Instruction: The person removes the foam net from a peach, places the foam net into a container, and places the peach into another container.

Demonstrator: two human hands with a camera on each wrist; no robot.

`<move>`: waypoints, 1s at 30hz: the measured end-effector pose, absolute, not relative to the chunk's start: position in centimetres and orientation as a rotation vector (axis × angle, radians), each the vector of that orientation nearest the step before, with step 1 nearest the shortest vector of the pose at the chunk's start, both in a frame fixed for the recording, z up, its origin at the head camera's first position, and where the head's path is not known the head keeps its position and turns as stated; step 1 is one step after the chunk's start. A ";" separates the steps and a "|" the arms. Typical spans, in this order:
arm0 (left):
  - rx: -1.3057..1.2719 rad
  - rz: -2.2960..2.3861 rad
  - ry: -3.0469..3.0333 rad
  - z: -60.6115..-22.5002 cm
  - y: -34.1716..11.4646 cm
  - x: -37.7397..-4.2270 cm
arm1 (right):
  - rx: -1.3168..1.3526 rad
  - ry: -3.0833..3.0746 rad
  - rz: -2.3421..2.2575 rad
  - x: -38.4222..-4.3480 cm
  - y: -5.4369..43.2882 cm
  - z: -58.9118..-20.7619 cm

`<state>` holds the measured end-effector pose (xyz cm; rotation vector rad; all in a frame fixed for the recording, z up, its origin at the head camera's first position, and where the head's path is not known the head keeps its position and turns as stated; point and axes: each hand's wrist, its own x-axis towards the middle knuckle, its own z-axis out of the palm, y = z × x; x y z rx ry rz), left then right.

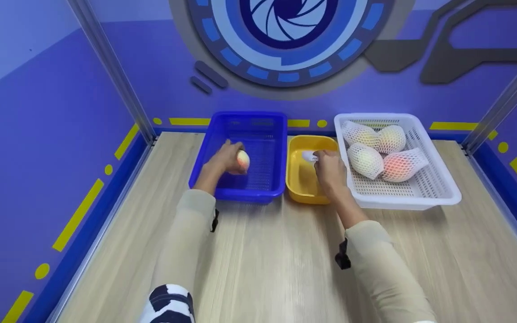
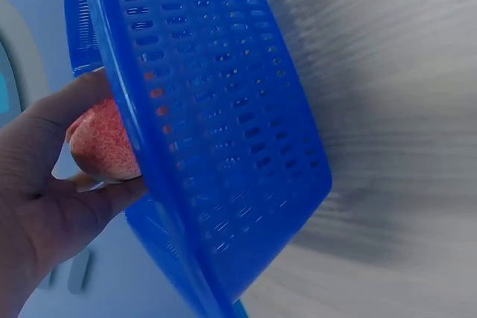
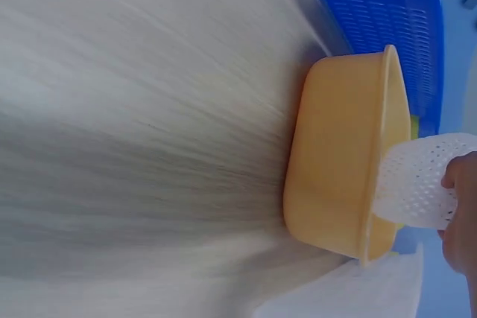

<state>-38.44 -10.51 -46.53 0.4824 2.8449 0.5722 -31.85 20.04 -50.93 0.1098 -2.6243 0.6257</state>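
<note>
A peach in the left hand, a white foam net in the right hand.
The rounded fruit, speckled pinkish red with a pale yellow patch, is gripped between thumb and fingers just inside the blue basket; the other hand pinches the hole-dotted net at the mouth of the yellow tub.

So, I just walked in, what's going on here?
A person is working with both hands over a row of containers. The left hand grips a bare, peach-like fruit at the mouth of the blue basket. The right hand pinches a white foam net, seemingly empty, at the opening of the yellow bin. Four netted fruits sit in the white basket.
</note>
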 end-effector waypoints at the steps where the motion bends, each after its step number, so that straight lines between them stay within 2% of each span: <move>1: 0.460 0.552 2.842 -46.7 -10.4 -38.5 | 0.126 -2.625 0.627 -31.9 20.0 -51.1; 7: 0.314 0.393 2.852 -48.0 -10.1 -38.5 | 0.202 -2.785 0.584 -31.6 20.1 -52.6; 18: 0.259 0.366 2.799 -49.4 -10.3 -37.3 | 0.459 -3.067 0.659 -31.3 19.7 -53.2; 30: 0.203 0.496 2.720 -49.1 -10.8 -37.0 | 0.472 -3.137 0.751 -30.7 19.1 -52.8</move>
